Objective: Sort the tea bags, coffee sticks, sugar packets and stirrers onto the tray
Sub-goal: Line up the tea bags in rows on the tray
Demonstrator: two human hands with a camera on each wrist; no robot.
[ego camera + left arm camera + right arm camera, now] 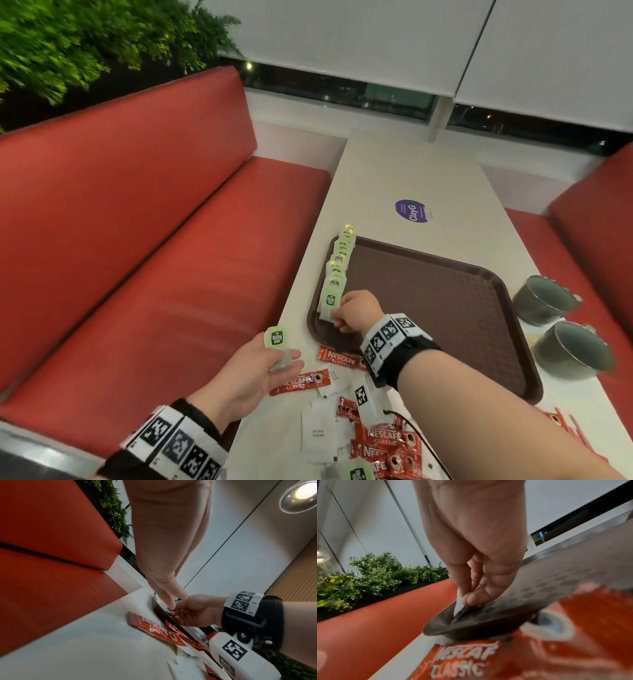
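Tea bags (337, 270) run in an overlapping row along the tray (445, 308)'s left edge, so types stay grouped. Right hand (356, 311) pinches the nearest one down into place; left hand (260, 370), over the table beside the tray, pinches the next tea bag (279, 346) between thumb and fingers, probably queued up. Coffee sticks (383, 442) and sugar packets (318, 435) lie unsorted on the table.

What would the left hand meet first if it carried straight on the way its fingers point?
Probably the nearest tea bag of the row on the tray's left rim, where the right hand is working. Depth is unclear; the left hand is raised and might pass over.
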